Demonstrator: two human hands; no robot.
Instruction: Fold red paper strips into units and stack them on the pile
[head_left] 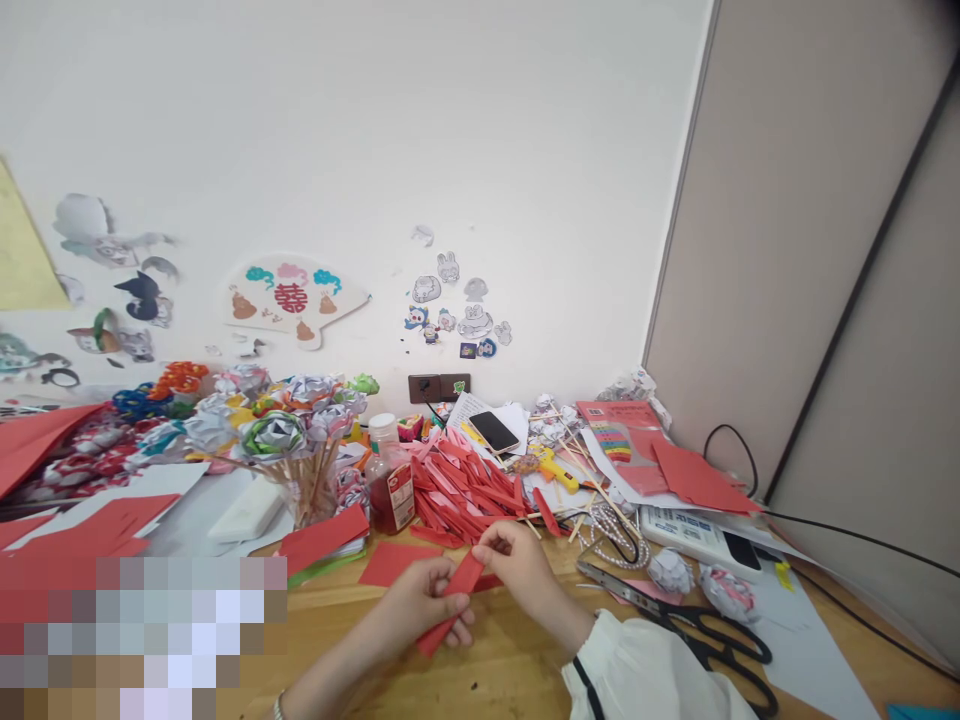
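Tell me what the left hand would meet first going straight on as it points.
Past the red paper strip in its grip, the left hand would probably meet the right hand, at the strip's far end; depth is unclear.

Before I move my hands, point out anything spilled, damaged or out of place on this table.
The phone looks somewhat out of place, lying aslant on papers behind the red strips, amid craft clutter. The bottle stands upright, and no spill shows. The red paper shows no tear.

Two hands (421, 600), one bottle (392, 492), one pair of scissors (646, 599), one fan-shaped cutout (259, 305), two wall sockets (447, 390) are showing.
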